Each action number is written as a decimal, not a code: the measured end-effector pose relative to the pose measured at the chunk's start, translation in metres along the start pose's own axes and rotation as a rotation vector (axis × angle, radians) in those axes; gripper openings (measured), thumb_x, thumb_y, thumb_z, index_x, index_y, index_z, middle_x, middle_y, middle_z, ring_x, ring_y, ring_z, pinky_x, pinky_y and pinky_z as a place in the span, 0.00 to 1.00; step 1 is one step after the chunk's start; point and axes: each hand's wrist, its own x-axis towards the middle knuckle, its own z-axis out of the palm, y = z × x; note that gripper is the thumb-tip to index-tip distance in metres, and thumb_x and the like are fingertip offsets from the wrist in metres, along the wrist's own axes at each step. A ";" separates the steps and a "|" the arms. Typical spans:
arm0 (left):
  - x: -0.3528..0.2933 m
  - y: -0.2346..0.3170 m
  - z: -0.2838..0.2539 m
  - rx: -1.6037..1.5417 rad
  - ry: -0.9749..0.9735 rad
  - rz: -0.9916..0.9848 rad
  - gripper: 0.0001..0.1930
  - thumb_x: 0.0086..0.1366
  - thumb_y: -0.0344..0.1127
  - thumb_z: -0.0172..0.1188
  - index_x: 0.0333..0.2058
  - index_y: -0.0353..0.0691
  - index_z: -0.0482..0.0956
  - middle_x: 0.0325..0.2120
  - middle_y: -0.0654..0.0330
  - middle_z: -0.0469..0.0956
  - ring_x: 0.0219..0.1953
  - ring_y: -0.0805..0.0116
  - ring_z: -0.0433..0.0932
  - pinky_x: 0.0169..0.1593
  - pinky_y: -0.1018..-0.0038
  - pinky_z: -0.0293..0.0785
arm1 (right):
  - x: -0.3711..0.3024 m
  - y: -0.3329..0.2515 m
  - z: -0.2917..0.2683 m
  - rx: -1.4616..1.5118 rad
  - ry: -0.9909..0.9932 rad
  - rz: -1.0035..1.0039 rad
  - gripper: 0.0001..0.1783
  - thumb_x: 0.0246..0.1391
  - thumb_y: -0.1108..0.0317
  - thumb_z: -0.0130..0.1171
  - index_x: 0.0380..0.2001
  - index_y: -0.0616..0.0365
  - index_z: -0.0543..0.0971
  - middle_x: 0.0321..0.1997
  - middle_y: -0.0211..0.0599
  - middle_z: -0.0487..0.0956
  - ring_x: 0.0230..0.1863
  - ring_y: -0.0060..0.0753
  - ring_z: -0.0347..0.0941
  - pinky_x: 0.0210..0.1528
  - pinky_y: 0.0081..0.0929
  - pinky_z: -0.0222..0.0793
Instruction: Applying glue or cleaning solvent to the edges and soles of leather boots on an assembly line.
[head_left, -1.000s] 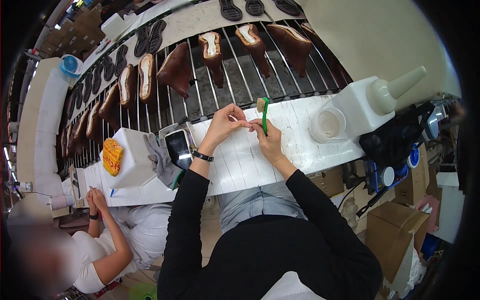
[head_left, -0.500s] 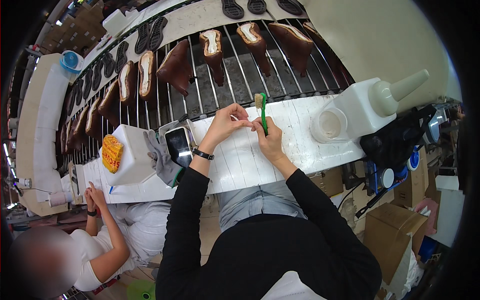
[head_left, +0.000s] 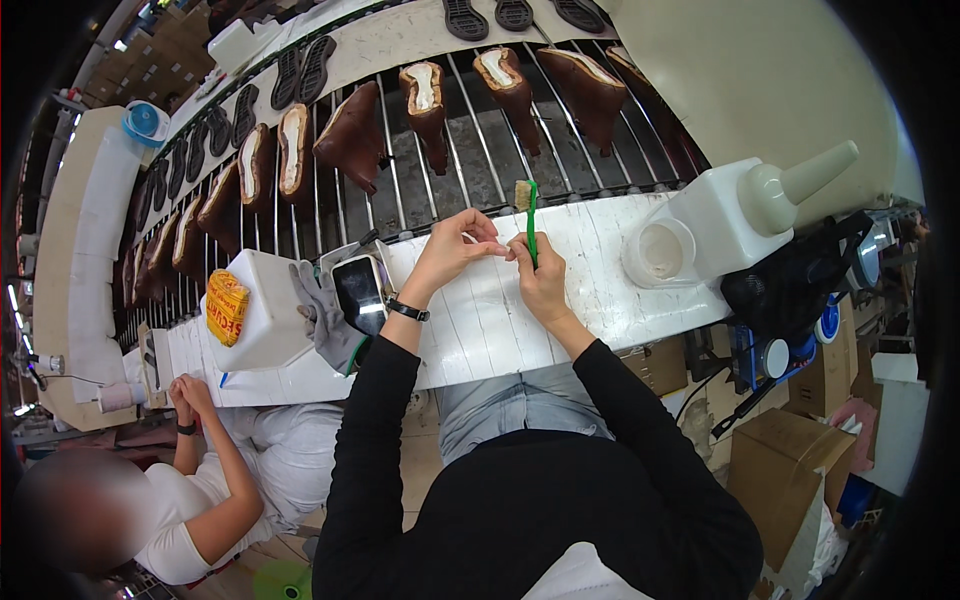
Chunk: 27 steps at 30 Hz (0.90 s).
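A toothbrush-like brush (head_left: 531,225) with a green handle and pale bristles stands upright in my right hand (head_left: 543,282), its fingers wrapped round the lower handle. My left hand (head_left: 462,250) is beside it with loosely curved fingers and a gap between thumb and forefinger. Its thumb tip meets the right hand's fingertips, and I see nothing held in it. Both hands are above the white worktop (head_left: 480,330). Beyond them, brown leather shoe uppers on lasts (head_left: 427,100) lie on a rack of metal rollers (head_left: 465,125), several with pale undersides facing up.
Right of my hands stand a translucent cup (head_left: 660,252) and a white bottle with a nozzle (head_left: 735,215). Leftward are a dark-screened device (head_left: 359,296), a grey glove (head_left: 318,318) and a white container (head_left: 265,310) bearing a yellow packet (head_left: 227,308). Black soles (head_left: 287,75) line the far ledge. A co-worker (head_left: 225,480) sits left.
The brush has shifted slightly right and stands a little straighter in my right hand. My left hand has hardly moved. The co-worker's hands have come closer together.
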 end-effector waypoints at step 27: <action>-0.004 -0.004 -0.008 -0.017 0.033 0.001 0.16 0.47 0.34 0.75 0.32 0.38 0.78 0.26 0.64 0.80 0.30 0.76 0.78 0.34 0.78 0.72 | -0.007 -0.003 0.000 -0.140 -0.113 -0.069 0.04 0.59 0.73 0.56 0.35 0.60 0.74 0.24 0.39 0.78 0.22 0.36 0.77 0.24 0.28 0.69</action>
